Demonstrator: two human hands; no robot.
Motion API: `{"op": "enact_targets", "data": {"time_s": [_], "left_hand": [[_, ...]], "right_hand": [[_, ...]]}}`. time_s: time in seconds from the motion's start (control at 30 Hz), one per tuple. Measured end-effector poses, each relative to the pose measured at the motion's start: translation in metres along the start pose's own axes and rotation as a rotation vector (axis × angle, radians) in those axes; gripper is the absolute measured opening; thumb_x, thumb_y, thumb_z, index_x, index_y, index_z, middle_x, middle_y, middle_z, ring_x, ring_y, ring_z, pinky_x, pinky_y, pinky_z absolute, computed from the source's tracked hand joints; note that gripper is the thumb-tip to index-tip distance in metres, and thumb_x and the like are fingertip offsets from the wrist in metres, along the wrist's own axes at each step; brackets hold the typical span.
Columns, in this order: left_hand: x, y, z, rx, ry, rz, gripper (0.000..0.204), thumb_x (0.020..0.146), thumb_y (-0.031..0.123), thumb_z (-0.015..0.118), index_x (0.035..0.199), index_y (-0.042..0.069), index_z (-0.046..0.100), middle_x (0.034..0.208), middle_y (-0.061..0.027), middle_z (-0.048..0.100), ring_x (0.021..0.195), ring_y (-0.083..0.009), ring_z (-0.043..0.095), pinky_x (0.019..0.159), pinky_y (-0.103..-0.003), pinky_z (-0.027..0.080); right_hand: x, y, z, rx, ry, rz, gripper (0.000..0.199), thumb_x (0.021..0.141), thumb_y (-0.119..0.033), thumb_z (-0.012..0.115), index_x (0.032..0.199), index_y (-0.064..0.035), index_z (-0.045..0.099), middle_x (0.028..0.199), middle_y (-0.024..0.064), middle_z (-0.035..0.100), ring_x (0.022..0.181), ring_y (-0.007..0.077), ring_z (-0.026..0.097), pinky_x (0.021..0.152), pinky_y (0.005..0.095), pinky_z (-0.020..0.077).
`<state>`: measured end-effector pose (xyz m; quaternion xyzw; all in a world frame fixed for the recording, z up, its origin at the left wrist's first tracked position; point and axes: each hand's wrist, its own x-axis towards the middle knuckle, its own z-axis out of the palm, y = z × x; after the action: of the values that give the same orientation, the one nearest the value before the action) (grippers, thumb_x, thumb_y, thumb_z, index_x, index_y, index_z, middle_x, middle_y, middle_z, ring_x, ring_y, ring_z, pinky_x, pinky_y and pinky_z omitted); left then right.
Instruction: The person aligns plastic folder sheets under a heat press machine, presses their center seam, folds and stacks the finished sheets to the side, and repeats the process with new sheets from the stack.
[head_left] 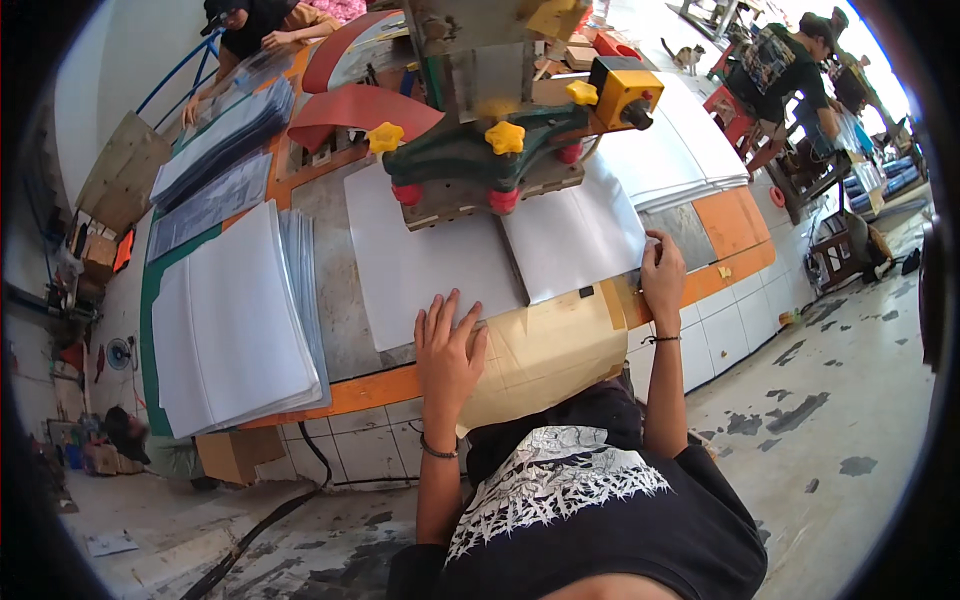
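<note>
A large white sheet (430, 260) lies on the worktable under a press head (490, 150) with a green bracket, yellow star-shaped knobs and red round feet. A dark strip divides it from a glossier white sheet (580, 235) on the right; I cannot tell whether the two are joined. My left hand (447, 350) rests flat at the left part's front edge, fingers spread. At the glossy sheet's right front corner, my right hand (664, 275) has its thumb and fingers closed on the edge. Yellowish paper (550, 350) covers the table's front edge between my arms.
A pile of white sheets (230, 320) stands at the left, with stacks of clear plastic sheets (222, 140) beyond it. More white sheets (670, 150) lie at the right. A yellow control box (626, 92) juts from the press. One person sits far left, others work far right.
</note>
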<state>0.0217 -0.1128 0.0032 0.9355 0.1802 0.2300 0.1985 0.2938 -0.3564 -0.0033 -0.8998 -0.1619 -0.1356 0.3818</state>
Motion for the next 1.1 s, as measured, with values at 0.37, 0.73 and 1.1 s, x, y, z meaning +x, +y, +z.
{"op": "enact_targets", "data": {"time_s": [0.37, 0.73, 1.1], "left_hand": [[-0.053, -0.047, -0.033, -0.040, 0.265, -0.340, 0.028, 0.097, 0.015, 0.062, 0.122, 0.005, 0.070, 0.136, -0.0167, 0.058, 0.127, -0.0381, 0.052, 0.110, -0.051, 0.038], [-0.045, -0.068, -0.034, 0.318, 0.458, -0.564, 0.033, 0.096, 0.032, 0.066, 0.118, 0.008, 0.072, 0.131, -0.0118, 0.059, 0.122, -0.0334, 0.052, 0.103, -0.051, 0.039], [-0.050, -0.076, -0.032, 0.188, 0.631, -0.544, 0.020, 0.094, 0.019, 0.067, 0.108, 0.005, 0.070, 0.115, -0.0114, 0.065, 0.111, -0.0323, 0.059, 0.094, -0.049, 0.046]], "right_hand": [[0.003, -0.002, 0.001, -0.142, -0.008, 0.026, 0.022, 0.093, -0.015, 0.061, 0.111, -0.0060, 0.068, 0.083, 0.0131, 0.065, 0.080, 0.0312, 0.064, 0.074, 0.0442, 0.0502], [0.003, -0.003, 0.001, -0.186, -0.014, 0.025, 0.020, 0.095, -0.017, 0.062, 0.110, -0.0074, 0.069, 0.087, 0.0129, 0.067, 0.085, 0.0310, 0.065, 0.076, 0.0435, 0.0504], [0.000, -0.012, 0.000, -0.173, -0.022, 0.043, 0.026, 0.100, -0.029, 0.061, 0.110, -0.0065, 0.068, 0.100, 0.0173, 0.070, 0.096, 0.0329, 0.067, 0.084, 0.0439, 0.0514]]}}
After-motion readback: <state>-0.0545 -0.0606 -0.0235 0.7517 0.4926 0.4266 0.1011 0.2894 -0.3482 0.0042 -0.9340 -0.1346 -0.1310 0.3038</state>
